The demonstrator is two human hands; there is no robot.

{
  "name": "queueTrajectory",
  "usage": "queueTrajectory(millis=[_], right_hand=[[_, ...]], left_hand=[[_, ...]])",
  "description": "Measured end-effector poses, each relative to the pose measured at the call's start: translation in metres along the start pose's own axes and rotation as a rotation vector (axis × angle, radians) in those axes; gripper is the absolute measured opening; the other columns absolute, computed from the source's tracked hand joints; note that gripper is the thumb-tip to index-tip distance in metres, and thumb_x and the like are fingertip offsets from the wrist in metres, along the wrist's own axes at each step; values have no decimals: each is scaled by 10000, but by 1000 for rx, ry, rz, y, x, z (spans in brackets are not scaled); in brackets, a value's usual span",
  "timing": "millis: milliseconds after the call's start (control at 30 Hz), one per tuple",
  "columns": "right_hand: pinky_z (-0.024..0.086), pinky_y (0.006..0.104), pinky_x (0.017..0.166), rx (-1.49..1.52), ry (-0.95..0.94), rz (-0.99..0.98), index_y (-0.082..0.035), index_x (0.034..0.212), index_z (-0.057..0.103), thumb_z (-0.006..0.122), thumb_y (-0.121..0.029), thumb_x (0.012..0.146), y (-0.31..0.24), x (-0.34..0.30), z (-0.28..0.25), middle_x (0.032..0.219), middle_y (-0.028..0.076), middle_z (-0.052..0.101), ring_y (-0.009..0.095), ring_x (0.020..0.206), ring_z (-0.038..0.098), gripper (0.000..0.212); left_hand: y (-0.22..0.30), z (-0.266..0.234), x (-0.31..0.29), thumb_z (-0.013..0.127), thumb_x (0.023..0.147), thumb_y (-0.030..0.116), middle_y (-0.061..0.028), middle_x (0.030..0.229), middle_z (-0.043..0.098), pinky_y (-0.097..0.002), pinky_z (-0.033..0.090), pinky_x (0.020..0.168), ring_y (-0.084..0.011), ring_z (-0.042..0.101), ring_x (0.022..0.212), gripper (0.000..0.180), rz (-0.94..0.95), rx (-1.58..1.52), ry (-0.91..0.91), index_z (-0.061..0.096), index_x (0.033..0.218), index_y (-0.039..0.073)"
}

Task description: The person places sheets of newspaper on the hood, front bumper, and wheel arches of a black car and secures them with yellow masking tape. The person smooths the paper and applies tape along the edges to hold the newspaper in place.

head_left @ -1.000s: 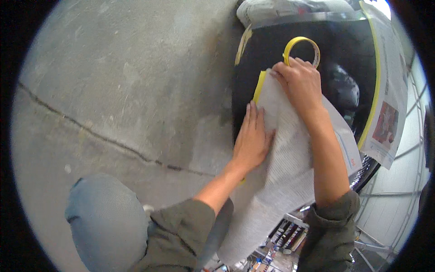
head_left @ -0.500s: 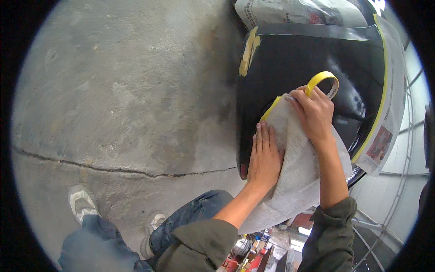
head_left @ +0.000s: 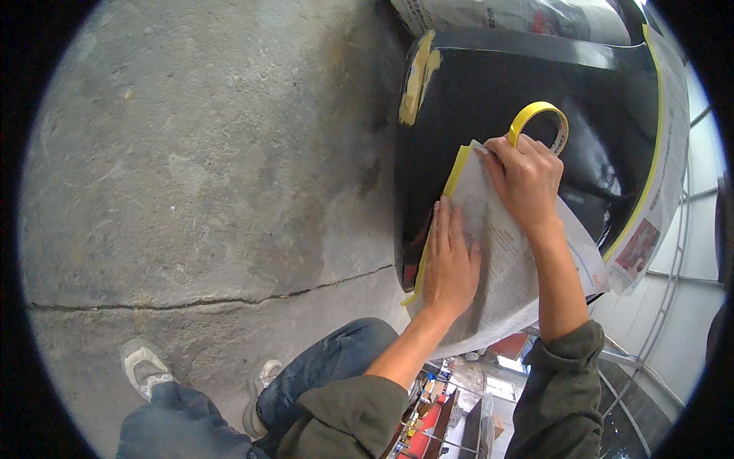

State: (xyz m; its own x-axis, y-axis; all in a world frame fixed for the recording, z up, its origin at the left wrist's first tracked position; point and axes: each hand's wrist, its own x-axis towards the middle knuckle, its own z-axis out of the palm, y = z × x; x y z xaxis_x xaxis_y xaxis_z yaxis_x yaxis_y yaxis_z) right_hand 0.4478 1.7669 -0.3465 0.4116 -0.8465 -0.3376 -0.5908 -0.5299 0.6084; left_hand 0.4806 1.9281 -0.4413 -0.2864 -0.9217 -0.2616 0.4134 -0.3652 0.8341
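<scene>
A printed newspaper sheet (head_left: 501,287) lies against a glossy black car body panel (head_left: 482,92), with a strip of yellow masking tape (head_left: 457,172) along its left edge. My left hand (head_left: 453,264) rests flat on the sheet beside that taped edge, fingers stretched and pointing away from me. At the sheet's far corner, my right hand (head_left: 531,183) is closed, thumb and fingers pinching the paper. A roll of yellow masking tape (head_left: 526,115) is caught in the same hand and sticks out beyond the knuckles. The right fingertips are partly hidden.
Beige filler (head_left: 417,76) marks the panel's far left corner. More newspaper covers the part beyond (head_left: 520,19) and hangs taped along the right side (head_left: 669,153). Cracked concrete floor (head_left: 206,168) extends left. Cluttered shelving (head_left: 436,421) shows at the bottom.
The sheet's taped edge has shifted left over the panel, and more of its yellow strip shows. Both hands keep their hold. The view has shifted slightly.
</scene>
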Motion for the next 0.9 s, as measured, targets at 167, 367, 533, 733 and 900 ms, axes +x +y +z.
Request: queueTrajectory(millis=[167, 367, 533, 733, 900], right_hand=[[503, 372, 616, -17, -22, 42, -91, 820, 685, 770, -160, 801, -4, 0, -2, 727, 56, 622, 234, 669, 652, 111], [506, 376, 613, -4, -15, 76, -88, 876, 707, 768, -153, 812, -4, -14, -2, 776, 66, 667, 249, 646, 645, 110], [524, 365, 621, 141, 68, -84, -78, 918, 711, 773, -99, 792, 0, -23, -13, 822, 74, 692, 248, 661, 651, 142], [538, 365, 626, 198, 59, -284, -72, 917, 718, 777, -84, 738, -9, -19, -29, 819, 75, 693, 222, 715, 688, 189], [529, 387, 624, 91, -22, -207, -86, 908, 683, 761, -135, 795, -5, 10, -4, 815, 76, 667, 251, 669, 662, 146]], left_hand=[[-2, -4, 4, 589, 983, 126, -255, 1644, 202, -457, 248, 1235, -409, 240, 1516, 587, 9, 36, -6, 362, 1491, -63], [-9, -4, -5, 577, 962, 79, -297, 1632, 176, -482, 246, 1223, -459, 221, 1501, 629, 4, 8, -54, 305, 1503, -94], [-18, -1, -28, 568, 963, 76, -324, 1626, 157, -483, 238, 1233, -478, 208, 1504, 650, -47, -26, -115, 273, 1516, -97], [-15, 6, -36, 557, 966, 100, -342, 1620, 152, -495, 211, 1245, -486, 204, 1505, 668, -35, -3, -89, 246, 1526, -92], [-11, 7, -31, 576, 960, 84, -381, 1602, 135, -514, 193, 1241, -500, 166, 1507, 703, -56, 1, -92, 215, 1526, -123]])
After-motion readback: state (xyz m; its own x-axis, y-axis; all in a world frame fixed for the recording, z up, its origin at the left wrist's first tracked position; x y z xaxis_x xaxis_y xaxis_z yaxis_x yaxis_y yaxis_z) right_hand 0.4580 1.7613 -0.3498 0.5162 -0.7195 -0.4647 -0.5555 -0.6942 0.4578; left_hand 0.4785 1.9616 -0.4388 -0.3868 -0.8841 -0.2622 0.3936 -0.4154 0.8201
